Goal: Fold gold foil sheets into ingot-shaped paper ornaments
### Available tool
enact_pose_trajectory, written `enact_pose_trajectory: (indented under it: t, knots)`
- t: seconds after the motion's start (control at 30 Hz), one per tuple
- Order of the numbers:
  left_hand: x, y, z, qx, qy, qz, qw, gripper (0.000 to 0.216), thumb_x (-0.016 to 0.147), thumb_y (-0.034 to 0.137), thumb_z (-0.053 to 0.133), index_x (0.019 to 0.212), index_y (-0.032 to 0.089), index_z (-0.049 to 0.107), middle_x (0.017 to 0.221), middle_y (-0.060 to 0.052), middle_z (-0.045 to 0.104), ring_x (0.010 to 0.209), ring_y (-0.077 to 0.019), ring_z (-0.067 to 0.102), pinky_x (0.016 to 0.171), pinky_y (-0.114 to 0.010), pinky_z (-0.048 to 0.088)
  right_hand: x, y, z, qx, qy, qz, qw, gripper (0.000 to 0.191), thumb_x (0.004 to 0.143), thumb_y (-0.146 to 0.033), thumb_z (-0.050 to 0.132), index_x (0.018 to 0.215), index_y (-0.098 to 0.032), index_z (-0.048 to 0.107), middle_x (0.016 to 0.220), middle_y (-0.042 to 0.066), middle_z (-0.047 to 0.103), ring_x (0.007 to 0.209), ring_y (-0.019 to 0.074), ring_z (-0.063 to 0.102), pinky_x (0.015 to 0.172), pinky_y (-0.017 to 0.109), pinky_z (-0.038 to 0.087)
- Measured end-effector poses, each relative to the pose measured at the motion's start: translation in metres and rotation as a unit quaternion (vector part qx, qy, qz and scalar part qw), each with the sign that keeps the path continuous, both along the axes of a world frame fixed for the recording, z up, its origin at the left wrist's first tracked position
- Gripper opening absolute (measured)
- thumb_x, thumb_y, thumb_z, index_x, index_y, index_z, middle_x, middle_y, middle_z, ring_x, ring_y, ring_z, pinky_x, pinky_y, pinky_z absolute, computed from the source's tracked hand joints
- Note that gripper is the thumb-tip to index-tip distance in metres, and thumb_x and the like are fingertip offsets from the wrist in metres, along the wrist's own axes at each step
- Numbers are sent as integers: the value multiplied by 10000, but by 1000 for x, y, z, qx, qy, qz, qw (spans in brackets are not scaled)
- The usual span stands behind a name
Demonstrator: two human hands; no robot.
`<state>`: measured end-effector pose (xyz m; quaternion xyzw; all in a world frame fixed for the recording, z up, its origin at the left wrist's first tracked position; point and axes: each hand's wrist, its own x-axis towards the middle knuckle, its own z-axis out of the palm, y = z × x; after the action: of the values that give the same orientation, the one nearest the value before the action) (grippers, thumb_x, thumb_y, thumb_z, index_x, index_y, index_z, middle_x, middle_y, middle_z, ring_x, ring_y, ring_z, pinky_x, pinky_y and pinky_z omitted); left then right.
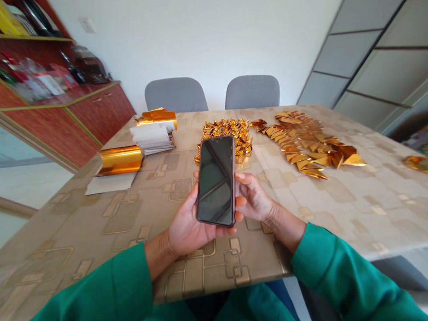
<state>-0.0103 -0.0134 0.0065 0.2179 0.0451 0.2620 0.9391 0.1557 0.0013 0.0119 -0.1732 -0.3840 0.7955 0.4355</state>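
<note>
A smartphone [217, 182] with a dark, reflective screen is held upright above the near part of the table. My left hand [193, 223] is closed around its lower part from the left and behind, with fingertips showing past its right edge. At the phone's right side, my right hand [253, 197] grips the edge with the thumb along it, and its other fingers are partly hidden. Behind the phone lie rows of folded gold foil pieces [227, 128], partly covered by it.
A pile of folded gold pieces [307, 141] spreads over the right of the patterned table [121, 251]. On the left are a curled gold sheet [121, 160] and a stack of white-backed sheets [153, 135]. One gold piece [419, 164] lies far right. Two grey chairs [176, 93] stand behind.
</note>
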Motion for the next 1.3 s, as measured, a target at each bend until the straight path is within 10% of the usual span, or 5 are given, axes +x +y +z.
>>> enact_pose_trajectory:
  t: [0.23, 0.57, 0.87, 1.3]
  knots:
    - [-2, 4, -5, 16, 20, 49, 998, 705, 998, 592, 239, 1246, 85, 663, 1220, -205, 694, 1056, -318, 694, 880, -436, 557, 5, 4, -4, 6, -9, 8, 1000, 370, 850, -560, 541, 901, -198, 599, 495, -71, 439, 399, 100, 427, 363, 183, 400]
    - [1, 11, -10, 29, 57, 109, 992, 630, 1012, 542, 262, 1275, 109, 635, 1233, -197, 687, 1120, -353, 662, 948, -510, 499, 12, 1, -3, 85, -73, -82, 990, 501, 863, -526, 652, 1292, -293, 539, 862, -13, 574, 560, 74, 419, 419, 143, 379]
    - [2, 12, -10, 3, 64, 143, 988, 581, 1024, 490, 274, 1201, 106, 673, 1170, -167, 721, 1031, -297, 692, 931, -503, 515, 19, -5, 2, 207, -189, -57, 958, 770, 787, -308, 787, 1442, -279, 382, 1472, 67, 475, 1187, 207, 573, 996, 367, 522]
    - [6, 13, -8, -13, 82, 190, 978, 572, 1023, 472, 265, 1232, 117, 662, 1168, -155, 725, 1094, -301, 669, 971, -473, 477, 11, -6, -6, 263, -252, -104, 926, 931, 706, -284, 842, 1471, -247, 314, 1404, 105, 526, 1222, 248, 563, 1022, 427, 517]
